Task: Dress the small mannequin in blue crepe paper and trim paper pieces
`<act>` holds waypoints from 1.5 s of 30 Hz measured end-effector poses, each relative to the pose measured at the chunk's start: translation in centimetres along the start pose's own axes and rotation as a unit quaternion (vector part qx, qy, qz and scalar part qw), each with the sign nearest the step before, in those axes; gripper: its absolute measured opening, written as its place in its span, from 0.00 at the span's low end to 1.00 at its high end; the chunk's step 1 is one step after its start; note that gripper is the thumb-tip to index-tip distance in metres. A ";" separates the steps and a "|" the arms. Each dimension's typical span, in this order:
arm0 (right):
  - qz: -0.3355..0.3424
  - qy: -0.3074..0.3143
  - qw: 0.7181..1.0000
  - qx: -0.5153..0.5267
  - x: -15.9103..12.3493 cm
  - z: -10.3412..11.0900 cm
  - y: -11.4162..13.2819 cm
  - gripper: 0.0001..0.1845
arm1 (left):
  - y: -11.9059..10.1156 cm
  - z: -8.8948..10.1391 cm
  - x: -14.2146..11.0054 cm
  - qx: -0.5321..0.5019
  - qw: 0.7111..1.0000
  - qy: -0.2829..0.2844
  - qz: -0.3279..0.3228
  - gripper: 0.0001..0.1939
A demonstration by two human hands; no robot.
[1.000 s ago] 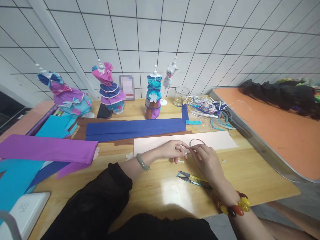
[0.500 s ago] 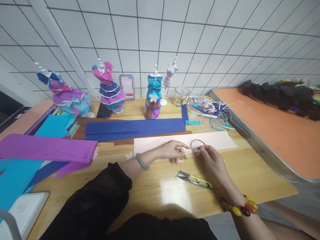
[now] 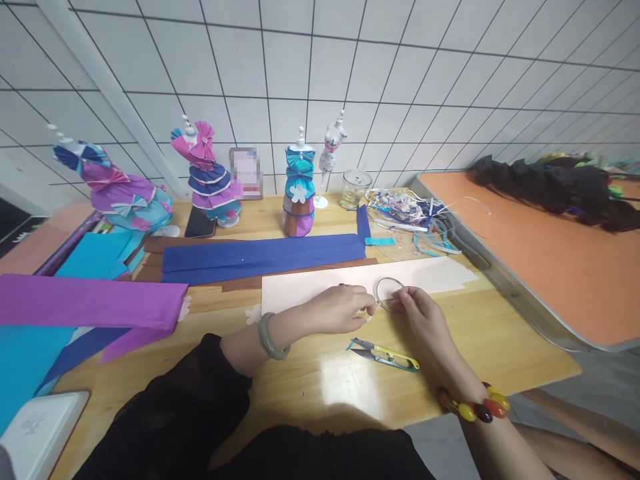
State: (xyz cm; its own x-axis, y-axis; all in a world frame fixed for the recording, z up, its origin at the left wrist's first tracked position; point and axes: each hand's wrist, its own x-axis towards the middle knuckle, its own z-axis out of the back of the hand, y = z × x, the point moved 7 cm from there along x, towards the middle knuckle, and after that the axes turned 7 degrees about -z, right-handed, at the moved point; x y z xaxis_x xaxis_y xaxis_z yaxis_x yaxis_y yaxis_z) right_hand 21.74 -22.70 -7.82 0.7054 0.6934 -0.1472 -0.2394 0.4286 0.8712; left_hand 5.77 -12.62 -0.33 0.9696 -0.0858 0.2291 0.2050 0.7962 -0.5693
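Note:
My right hand (image 3: 423, 317) pinches a thin coiled loop of wire or cord (image 3: 379, 285) between thumb and forefinger, holding it up over the table's near middle. Just left of the loop, my left hand (image 3: 340, 309) has its fingers curled inward; what they hold, if anything, is too small to make out. Behind that hand lies a strip of pale pink paper (image 3: 425, 272). A pair of thread snips (image 3: 385, 355) with yellow handles rests on the wood below both hands. A white paper flower (image 3: 253, 315) lies by the strip's left end.
Folded blue crepe paper (image 3: 265, 257) and purple paper (image 3: 90, 303) spread to the left. Along the wall stand small dressed mannequins (image 3: 299, 183), a bare white one (image 3: 333, 143), a glass jar (image 3: 356, 190) and a pile of paper scraps (image 3: 405, 208). An orange-topped table (image 3: 540, 253) adjoins at right.
My left hand's fingers have gone from spread to curled, close to the loop. The right hand keeps its pinch on the loop. The whole view has shifted slightly.

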 end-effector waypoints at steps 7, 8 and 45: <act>0.031 0.018 0.993 -0.112 0.3 -1.9 2.9 0.23 | 0.1 -1.5 -0.2 0.115 0.993 0.027 0.014 0.08; 0.039 0.013 0.988 -0.152 0.3 -2.3 3.4 0.27 | 0.1 -1.8 -0.2 0.122 0.992 0.031 0.015 0.08; 0.068 0.179 0.970 0.148 -4.2 -3.5 12.3 0.18 | 1.0 6.6 -1.5 -0.182 0.930 -0.290 0.137 0.11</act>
State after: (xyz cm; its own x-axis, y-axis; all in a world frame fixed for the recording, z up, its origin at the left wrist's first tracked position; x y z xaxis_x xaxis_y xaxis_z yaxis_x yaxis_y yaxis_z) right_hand 13.48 -18.36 1.90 0.3915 0.9112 -0.1282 -0.0741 0.1701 0.9826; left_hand 3.68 -7.81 3.97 0.7790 0.5115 0.3627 0.0950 0.4755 -0.8746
